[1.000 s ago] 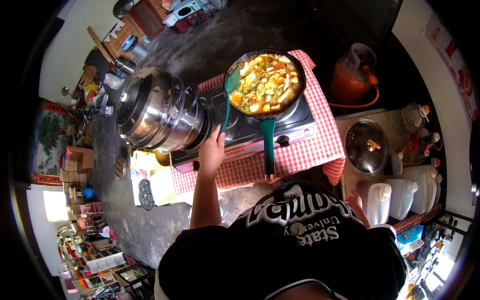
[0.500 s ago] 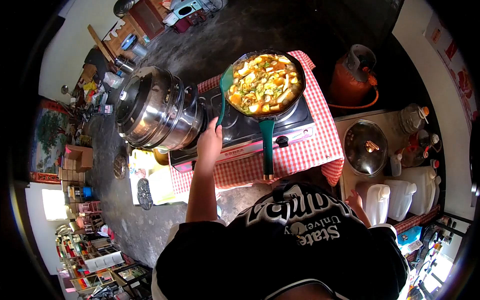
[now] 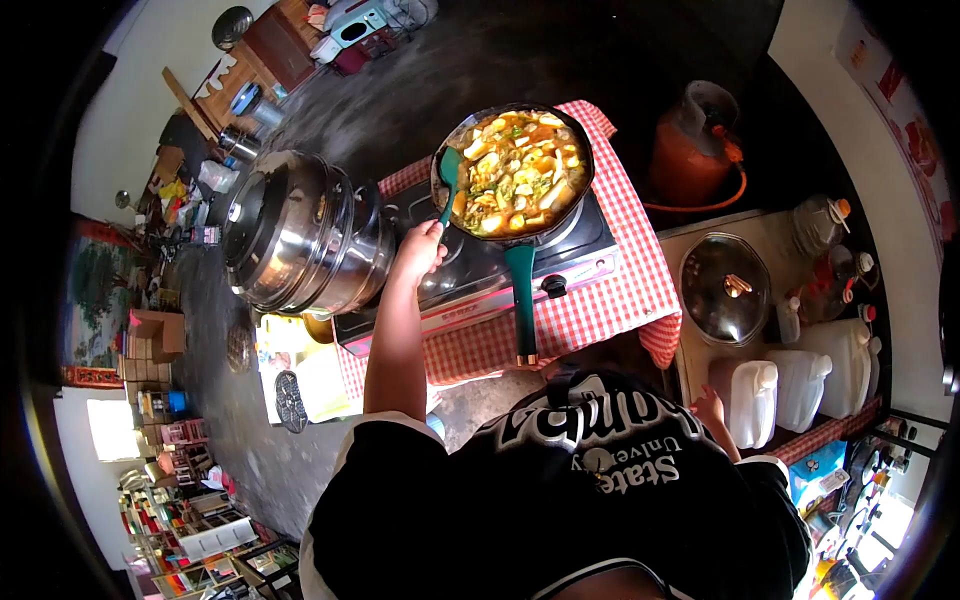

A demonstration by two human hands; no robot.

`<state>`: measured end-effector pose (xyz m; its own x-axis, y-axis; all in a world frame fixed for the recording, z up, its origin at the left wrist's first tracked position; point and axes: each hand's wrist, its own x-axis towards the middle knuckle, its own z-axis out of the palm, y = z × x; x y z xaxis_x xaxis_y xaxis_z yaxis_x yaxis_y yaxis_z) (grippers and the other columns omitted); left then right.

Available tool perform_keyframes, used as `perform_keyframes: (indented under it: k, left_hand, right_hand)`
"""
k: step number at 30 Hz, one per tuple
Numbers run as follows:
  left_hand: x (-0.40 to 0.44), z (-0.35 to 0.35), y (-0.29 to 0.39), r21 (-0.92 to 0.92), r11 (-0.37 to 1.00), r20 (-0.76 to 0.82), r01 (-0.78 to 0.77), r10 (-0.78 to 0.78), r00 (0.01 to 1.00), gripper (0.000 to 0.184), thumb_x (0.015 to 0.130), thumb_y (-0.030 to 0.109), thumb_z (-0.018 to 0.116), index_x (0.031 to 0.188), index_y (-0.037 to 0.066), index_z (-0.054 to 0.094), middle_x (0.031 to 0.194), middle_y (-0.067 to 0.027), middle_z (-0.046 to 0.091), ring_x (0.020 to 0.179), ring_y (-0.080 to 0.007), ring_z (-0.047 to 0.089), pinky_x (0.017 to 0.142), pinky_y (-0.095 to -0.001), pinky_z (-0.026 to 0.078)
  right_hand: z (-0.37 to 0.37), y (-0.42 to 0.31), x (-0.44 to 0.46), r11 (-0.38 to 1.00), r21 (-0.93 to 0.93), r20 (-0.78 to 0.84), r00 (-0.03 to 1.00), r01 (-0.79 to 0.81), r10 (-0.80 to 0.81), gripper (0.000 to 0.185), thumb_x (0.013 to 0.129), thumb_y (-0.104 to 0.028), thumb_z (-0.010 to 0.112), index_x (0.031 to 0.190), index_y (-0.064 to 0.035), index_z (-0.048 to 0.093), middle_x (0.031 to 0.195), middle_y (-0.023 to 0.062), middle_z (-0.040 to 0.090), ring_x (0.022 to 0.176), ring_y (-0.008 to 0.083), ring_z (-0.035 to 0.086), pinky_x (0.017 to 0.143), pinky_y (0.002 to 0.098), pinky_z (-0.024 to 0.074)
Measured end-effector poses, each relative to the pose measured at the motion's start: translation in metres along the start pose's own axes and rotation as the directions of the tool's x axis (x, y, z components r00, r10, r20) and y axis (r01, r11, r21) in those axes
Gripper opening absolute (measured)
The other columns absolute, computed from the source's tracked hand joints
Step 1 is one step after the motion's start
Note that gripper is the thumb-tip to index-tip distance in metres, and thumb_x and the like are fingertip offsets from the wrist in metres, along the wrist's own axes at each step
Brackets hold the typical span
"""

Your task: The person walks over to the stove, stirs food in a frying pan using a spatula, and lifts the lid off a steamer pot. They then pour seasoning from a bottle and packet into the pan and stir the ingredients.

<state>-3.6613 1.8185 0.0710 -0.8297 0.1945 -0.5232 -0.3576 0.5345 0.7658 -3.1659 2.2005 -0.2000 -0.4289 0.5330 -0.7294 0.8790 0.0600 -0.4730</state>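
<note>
My left hand [image 3: 420, 251] is closed around the handle of a green spatula [image 3: 450, 172]. Its head dips into the left side of a dark frying pan [image 3: 585, 192] full of stew [image 3: 520, 170] with pale chunks, green bits and orange-brown broth. The pan rests on a black gas stove [image 3: 590, 238], its green handle [image 3: 523, 300] pointing towards me. Down by the side table's edge, my right hand [image 3: 708, 408] hangs near a white plastic jug [image 3: 745, 400]. It holds nothing that I can see, and its fingers look loosely apart.
A tall steel steamer pot [image 3: 300, 235] stands left of the pan. Under the stove lies a red checked cloth [image 3: 640, 290]. To the right are a glass lid [image 3: 725, 288], several jugs and bottles, and an orange gas cylinder [image 3: 690, 155] with its hose.
My left hand has brought the spatula from the pan's left rim in over the stew, its head now lying in the food. My right hand stays in place.
</note>
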Motion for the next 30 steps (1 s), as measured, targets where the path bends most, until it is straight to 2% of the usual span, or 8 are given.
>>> perform_keyframes:
  k: [7,12,15,16,17,19,20,30]
  left_hand:
    - [0.014,0.029,0.026,-0.024,0.999,0.1,-0.038,0.04,0.994,0.032,0.096,0.03,0.04,0.122,0.011,0.045,0.059,0.0031,0.044,0.042,-0.0045,0.034,0.038,-0.0205,0.029]
    - [0.005,0.048,0.037,0.126,0.982,0.075,-0.14,0.131,0.989,0.036,0.095,0.028,0.042,0.127,0.01,0.047,0.057,0.0019,0.046,0.038,-0.006,0.035,0.033,-0.0212,0.027]
    - [0.013,0.054,0.017,0.394,0.862,0.072,-0.319,0.317,0.946,0.033,0.095,0.026,0.043,0.12,0.008,0.053,0.055,-0.0001,0.048,0.045,-0.0094,0.042,0.042,-0.0264,0.037]
    - [0.001,0.057,0.021,0.55,0.722,0.083,-0.419,0.452,0.888,0.032,0.095,0.026,0.043,0.117,0.007,0.055,0.055,-0.0026,0.048,0.049,-0.0118,0.046,0.05,-0.0296,0.04]
    - [-0.011,0.06,0.025,0.589,0.676,0.103,-0.442,0.48,0.871,0.032,0.093,0.027,0.043,0.116,0.008,0.055,0.063,-0.0116,0.057,0.057,-0.0228,0.057,0.057,-0.0362,0.045]
    - [-0.034,0.065,0.031,0.698,0.582,0.103,-0.417,0.494,0.863,0.031,0.091,0.028,0.042,0.115,0.012,0.055,0.094,-0.0187,0.062,0.087,-0.0376,0.059,0.076,-0.0445,0.046]
    - [-0.049,0.068,0.037,0.754,0.581,0.062,-0.305,0.4,0.915,0.032,0.091,0.029,0.041,0.114,0.014,0.056,0.092,-0.0185,0.063,0.085,-0.0367,0.06,0.076,-0.0454,0.047]
    - [-0.114,0.044,0.024,0.867,0.39,0.13,-0.311,0.425,0.896,0.035,0.089,0.029,0.049,0.121,0.019,0.054,0.086,-0.019,0.063,0.077,-0.0369,0.061,0.07,-0.0449,0.049]
  right_hand:
    - [-0.001,0.024,-0.002,0.992,0.11,0.003,0.998,-0.066,0.066,0.052,0.08,-0.003,0.05,0.13,-0.0151,0.041,0.083,0.0083,0.062,0.057,0.0144,0.054,0.046,0.027,0.0433]
    - [0.001,0.033,0.002,0.983,0.157,0.009,0.996,-0.09,0.089,0.052,0.081,-0.002,0.048,0.131,-0.016,0.04,0.079,0.0088,0.062,0.053,0.0144,0.053,0.043,0.0272,0.0419]
    - [0.002,0.033,0.006,0.98,0.177,0.015,0.996,-0.094,0.093,0.053,0.081,-0.002,0.047,0.131,-0.0165,0.039,0.077,0.0091,0.062,0.051,0.0145,0.052,0.041,0.0273,0.041]
    - [0.002,0.031,0.007,0.979,0.183,0.018,0.995,-0.095,0.093,0.053,0.081,-0.001,0.047,0.131,-0.0166,0.039,0.076,0.0092,0.062,0.05,0.0145,0.052,0.041,0.0273,0.0407]
    - [0.002,0.03,0.009,0.978,0.187,0.019,0.995,-0.095,0.093,0.053,0.081,-0.001,0.046,0.132,-0.0168,0.039,0.076,0.0094,0.062,0.05,0.0145,0.051,0.04,0.0274,0.0404]
    - [0.002,0.028,0.012,0.976,0.195,0.024,0.995,-0.097,0.094,0.053,0.082,-0.001,0.046,0.132,-0.0172,0.039,0.074,0.0096,0.062,0.048,0.0145,0.051,0.039,0.0274,0.0399]
    - [0.002,0.026,0.014,0.976,0.198,0.027,0.995,-0.095,0.092,0.053,0.082,-0.001,0.045,0.132,-0.0173,0.038,0.074,0.0097,0.062,0.047,0.0145,0.05,0.039,0.0275,0.0396]
    - [0.004,0.024,0.053,0.944,0.319,0.097,0.994,-0.087,0.059,0.053,0.082,-0.002,0.048,0.132,-0.0171,0.039,0.066,0.0104,0.061,0.043,0.0154,0.051,0.035,0.0285,0.0391]
